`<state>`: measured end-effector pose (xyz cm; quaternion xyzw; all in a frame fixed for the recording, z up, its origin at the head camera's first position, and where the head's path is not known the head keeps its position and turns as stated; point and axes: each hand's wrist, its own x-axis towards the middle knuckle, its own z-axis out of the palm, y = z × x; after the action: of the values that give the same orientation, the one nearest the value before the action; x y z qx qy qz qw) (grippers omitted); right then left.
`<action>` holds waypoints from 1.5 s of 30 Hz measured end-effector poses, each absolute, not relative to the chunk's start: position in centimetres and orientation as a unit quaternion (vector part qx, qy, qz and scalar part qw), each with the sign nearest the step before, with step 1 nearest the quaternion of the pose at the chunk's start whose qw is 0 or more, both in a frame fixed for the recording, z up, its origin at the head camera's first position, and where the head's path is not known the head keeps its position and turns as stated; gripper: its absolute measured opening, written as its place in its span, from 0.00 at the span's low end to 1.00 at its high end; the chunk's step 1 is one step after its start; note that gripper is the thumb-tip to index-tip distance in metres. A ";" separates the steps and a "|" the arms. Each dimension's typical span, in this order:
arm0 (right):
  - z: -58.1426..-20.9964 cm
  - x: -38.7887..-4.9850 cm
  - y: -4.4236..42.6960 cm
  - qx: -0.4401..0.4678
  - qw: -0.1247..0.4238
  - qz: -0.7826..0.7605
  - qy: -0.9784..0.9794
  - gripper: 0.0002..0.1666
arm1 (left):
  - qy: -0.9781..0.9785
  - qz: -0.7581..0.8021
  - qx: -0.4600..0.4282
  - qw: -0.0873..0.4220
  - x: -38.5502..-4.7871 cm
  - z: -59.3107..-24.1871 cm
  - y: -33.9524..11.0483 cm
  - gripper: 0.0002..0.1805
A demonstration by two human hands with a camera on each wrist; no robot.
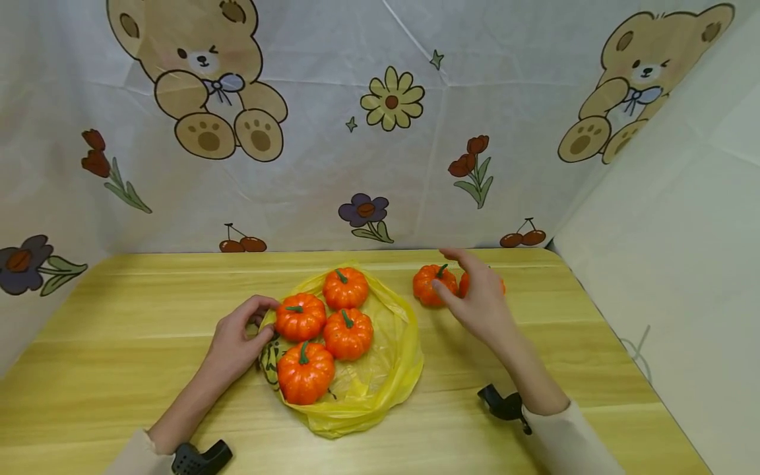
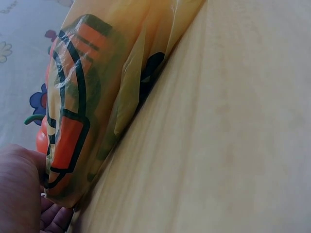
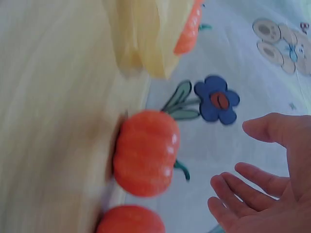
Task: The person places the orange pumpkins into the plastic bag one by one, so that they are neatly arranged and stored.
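A yellow plastic bag (image 1: 392, 389) lies spread on the table with its mouth facing up. Several small orange pumpkins with green stems sit inside it, one (image 1: 305, 373) at the front left. My left hand (image 1: 240, 340) pinches the bag's left rim between thumb and fingers; the left wrist view shows the printed side of the bag (image 2: 82, 102) beside that hand (image 2: 22, 189). Right of the bag stand two more pumpkins, the left one (image 1: 433, 285) in plain sight, the other (image 1: 465, 284) partly covered by my right hand (image 1: 477, 300). That hand hovers with thumb and fingers spread, holding nothing.
The wooden table (image 1: 148, 297) ends at a white cloth backdrop (image 1: 309, 185) printed with bears and flowers. A plain white wall (image 1: 665, 264) borders the right side. Black wrist devices show on both forearms, one (image 1: 503, 404) on the right.
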<state>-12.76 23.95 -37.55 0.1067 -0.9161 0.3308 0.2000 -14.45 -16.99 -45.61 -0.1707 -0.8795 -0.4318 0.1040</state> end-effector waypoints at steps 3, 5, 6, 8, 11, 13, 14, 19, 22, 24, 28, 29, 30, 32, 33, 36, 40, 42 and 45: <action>-37.4 -13.0 25.1 0.084 0.194 0.338 -0.917 0.32 | -0.879 -0.433 -0.170 0.103 -14.4 -45.6 -17.0 0.21; -37.4 -13.1 25.8 0.073 0.195 0.338 -0.918 0.31 | -0.878 -0.434 -0.171 0.104 -14.4 -45.6 -16.9 0.21; -37.5 -13.1 26.2 0.071 0.198 0.336 -0.918 0.31 | -0.878 -0.435 -0.171 0.104 -14.4 -45.6 -16.9 0.21; -37.6 -12.9 26.9 0.068 0.204 0.334 -0.918 0.31 | -0.877 -0.437 -0.172 0.104 -14.5 -45.7 -16.8 0.21; -37.7 -12.5 28.0 0.066 0.215 0.329 -0.917 0.31 | -0.876 -0.439 -0.174 0.103 -14.6 -45.7 -16.7 0.21; -37.9 -12.1 28.7 0.062 0.220 0.325 -0.918 0.31 | -0.875 -0.439 -0.175 0.101 -14.6 -45.6 -16.6 0.21; -37.9 -11.9 29.1 0.059 0.223 0.321 -0.919 0.32 | -0.876 -0.439 -0.175 0.100 -14.6 -45.6 -16.6 0.21; -38.2 -11.4 30.6 0.041 0.216 0.303 -0.927 0.35 | -0.876 -0.438 -0.174 0.099 -14.7 -45.5 -16.6 0.21; -38.5 -11.5 31.2 0.032 0.191 0.296 -0.935 0.41 | -0.876 -0.439 -0.172 0.100 -14.6 -45.6 -16.7 0.21; -38.8 -11.6 31.5 0.028 0.168 0.295 -0.940 0.46 | -0.875 -0.441 -0.172 0.102 -14.5 -45.7 -16.8 0.21; -39.3 -11.9 31.9 0.025 0.123 0.293 -0.948 0.52 | -0.874 -0.442 -0.172 0.105 -14.5 -45.8 -16.9 0.21; -39.4 -12.0 31.9 0.024 0.115 0.293 -0.949 0.53 | -0.874 -0.442 -0.173 0.106 -14.5 -45.8 -17.0 0.21; -39.5 -12.1 32.0 0.023 0.109 0.291 -0.950 0.53 | -0.874 -0.442 -0.173 0.106 -14.6 -45.9 -17.0 0.21; -39.7 -12.1 32.0 0.023 0.100 0.293 -0.951 0.53 | -0.873 -0.443 -0.174 0.106 -14.6 -45.9 -17.0 0.21; -39.8 -12.1 32.0 0.023 0.097 0.293 -0.951 0.53 | -0.873 -0.442 -0.175 0.106 -14.6 -45.9 -17.0 0.21; -40.0 -12.1 31.9 0.023 0.085 0.297 -0.951 0.55 | -0.874 -0.442 -0.174 0.106 -14.6 -45.9 -17.0 0.21; -40.1 -12.2 31.8 0.022 0.082 0.297 -0.951 0.55 | -0.874 -0.441 -0.173 0.104 -14.6 -45.9 -17.0 0.21; -40.2 -12.3 31.7 0.025 0.084 0.295 -0.951 0.54 | -0.874 -0.442 -0.172 0.104 -14.6 -45.9 -17.1 0.21; -40.4 -12.4 31.7 0.029 0.082 0.288 -0.954 0.53 | -0.874 -0.443 -0.172 0.104 -14.6 -45.9 -17.1 0.21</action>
<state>-12.43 31.66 -40.38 0.0289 -0.9538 0.2876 0.0824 -14.57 -17.14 -45.85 -0.1725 -0.8736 -0.4429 0.1044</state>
